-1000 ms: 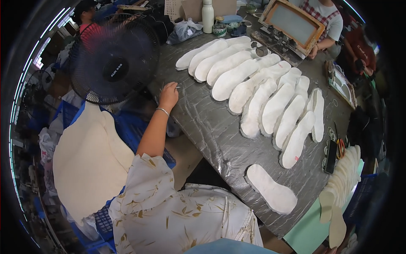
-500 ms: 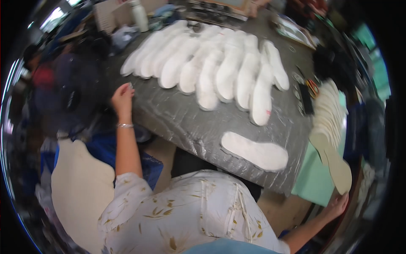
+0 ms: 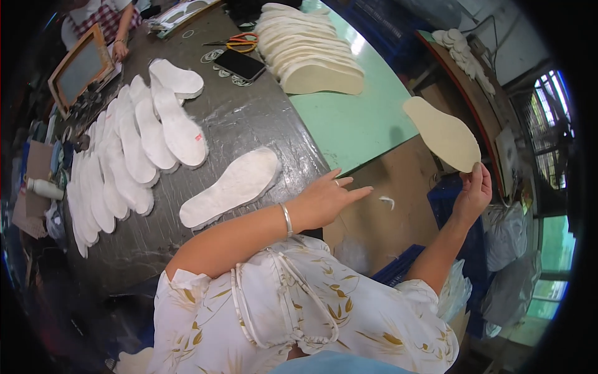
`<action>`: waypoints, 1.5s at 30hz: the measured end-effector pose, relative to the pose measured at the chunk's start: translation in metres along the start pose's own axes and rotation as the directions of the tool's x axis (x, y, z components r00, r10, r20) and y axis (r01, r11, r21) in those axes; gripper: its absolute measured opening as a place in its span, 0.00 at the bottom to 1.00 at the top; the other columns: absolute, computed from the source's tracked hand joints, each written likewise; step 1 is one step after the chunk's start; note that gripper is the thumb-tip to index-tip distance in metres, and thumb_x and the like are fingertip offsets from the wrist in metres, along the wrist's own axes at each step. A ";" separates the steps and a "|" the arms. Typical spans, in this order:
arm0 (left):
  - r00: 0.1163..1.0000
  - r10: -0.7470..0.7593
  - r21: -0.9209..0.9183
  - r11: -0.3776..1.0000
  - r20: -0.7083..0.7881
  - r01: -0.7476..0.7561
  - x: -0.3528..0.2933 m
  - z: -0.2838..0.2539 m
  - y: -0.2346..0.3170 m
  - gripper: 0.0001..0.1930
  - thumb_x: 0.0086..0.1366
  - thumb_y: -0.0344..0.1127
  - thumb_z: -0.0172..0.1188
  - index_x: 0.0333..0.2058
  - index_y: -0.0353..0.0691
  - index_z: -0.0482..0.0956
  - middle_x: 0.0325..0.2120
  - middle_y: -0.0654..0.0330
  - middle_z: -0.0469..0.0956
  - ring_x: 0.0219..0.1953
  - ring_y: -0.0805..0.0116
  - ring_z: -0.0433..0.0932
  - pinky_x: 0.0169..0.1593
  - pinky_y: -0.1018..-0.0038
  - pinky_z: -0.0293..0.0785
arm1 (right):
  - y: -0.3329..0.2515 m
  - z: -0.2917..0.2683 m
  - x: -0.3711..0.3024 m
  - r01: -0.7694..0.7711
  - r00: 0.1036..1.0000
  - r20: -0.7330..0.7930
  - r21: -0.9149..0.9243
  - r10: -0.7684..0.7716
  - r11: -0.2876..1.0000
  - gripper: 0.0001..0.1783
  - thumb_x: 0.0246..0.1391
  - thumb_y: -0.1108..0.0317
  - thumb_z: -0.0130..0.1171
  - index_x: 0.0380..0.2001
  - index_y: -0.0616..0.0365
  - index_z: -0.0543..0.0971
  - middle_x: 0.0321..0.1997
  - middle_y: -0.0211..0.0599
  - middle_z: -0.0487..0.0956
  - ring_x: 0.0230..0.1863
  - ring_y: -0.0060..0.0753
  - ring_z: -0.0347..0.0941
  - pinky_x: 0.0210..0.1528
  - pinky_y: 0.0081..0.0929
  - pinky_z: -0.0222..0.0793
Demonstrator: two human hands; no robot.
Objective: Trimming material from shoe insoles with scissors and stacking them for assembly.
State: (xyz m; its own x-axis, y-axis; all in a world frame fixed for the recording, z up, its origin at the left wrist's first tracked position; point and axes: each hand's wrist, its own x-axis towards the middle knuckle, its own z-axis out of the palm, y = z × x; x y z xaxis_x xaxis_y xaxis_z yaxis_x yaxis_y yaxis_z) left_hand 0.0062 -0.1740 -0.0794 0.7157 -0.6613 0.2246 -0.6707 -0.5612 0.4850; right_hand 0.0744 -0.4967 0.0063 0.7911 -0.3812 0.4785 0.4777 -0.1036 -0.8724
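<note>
My right hand (image 3: pixel 474 194) pinches the wide end of a flat cream insole (image 3: pixel 443 133) between thumb and fingers. The insole is lifted clear of the green tabletop, out to the right. In front of my body, my left hand (image 3: pixel 325 201) has its fingers stretched out and nothing in it. It is just past the dark table's near corner. Beside that arm, a single white fleecy insole (image 3: pixel 229 187) lies on the dark table. Several overlapping white fleecy insoles (image 3: pixel 128 143) spread across the table's left part. A fanned pile of cream insoles (image 3: pixel 321 80) rests at the far side.
The dark table (image 3: pixel 249 128) meets a green tabletop (image 3: pixel 349 134). Orange-handled scissors (image 3: pixel 242 42) and a black phone (image 3: pixel 240 64) lie near the pile. At the far left are a wooden frame (image 3: pixel 81 71) and another person's hand (image 3: pixel 120 51). A blue crate (image 3: pixel 398 265) stands below my right arm.
The view has swung to the right. My right hand has taken the cream insole away from the pile. My left hand has come from the table's left edge toward the middle.
</note>
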 end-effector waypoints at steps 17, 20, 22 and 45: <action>0.325 -0.755 -0.630 0.655 -0.569 0.417 -0.195 -0.035 -0.017 0.19 0.64 0.28 0.58 0.53 0.34 0.73 0.48 0.57 0.75 0.43 0.71 0.76 0.45 0.77 0.72 | -0.028 0.142 -0.037 0.278 0.758 0.591 0.089 -0.275 0.957 0.05 0.57 0.80 0.54 0.36 0.69 0.77 0.38 0.36 0.77 0.39 0.21 0.72 0.44 0.17 0.66; 0.242 -0.805 -0.774 0.589 -0.541 0.230 -0.220 -0.048 -0.018 0.25 0.71 0.38 0.50 0.63 0.35 0.62 0.57 0.55 0.69 0.48 0.69 0.75 0.48 0.75 0.72 | -0.047 0.189 -0.062 -0.002 0.675 0.697 0.330 -0.242 0.944 0.05 0.55 0.77 0.55 0.35 0.68 0.76 0.38 0.38 0.77 0.39 0.23 0.70 0.45 0.19 0.63; 0.156 -0.872 -0.881 0.473 -0.464 0.020 -0.230 -0.058 -0.016 0.29 0.72 0.44 0.47 0.65 0.34 0.56 0.56 0.54 0.70 0.49 0.68 0.75 0.49 0.73 0.73 | -0.039 0.215 -0.068 -0.243 0.566 0.798 0.401 -0.206 0.883 0.07 0.56 0.75 0.56 0.37 0.67 0.76 0.38 0.39 0.77 0.39 0.22 0.70 0.45 0.19 0.63; -0.040 -0.974 -0.974 0.224 -0.223 -0.019 -0.291 -0.046 -0.015 0.21 0.61 0.25 0.62 0.52 0.35 0.68 0.33 0.62 0.78 0.30 0.80 0.74 0.31 0.84 0.70 | 0.044 0.249 -0.128 -0.583 0.155 0.744 -0.462 0.650 0.668 0.11 0.53 0.68 0.64 0.37 0.64 0.79 0.29 0.29 0.78 0.29 0.18 0.74 0.35 0.18 0.74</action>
State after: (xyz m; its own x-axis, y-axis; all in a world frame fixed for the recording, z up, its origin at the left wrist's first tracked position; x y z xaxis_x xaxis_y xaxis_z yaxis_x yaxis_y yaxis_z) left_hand -0.1825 0.0495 -0.1135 0.6683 0.6840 -0.2924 0.0258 0.3715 0.9281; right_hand 0.0894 -0.2239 -0.0679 0.7177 0.5565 -0.4185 -0.3191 -0.2714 -0.9080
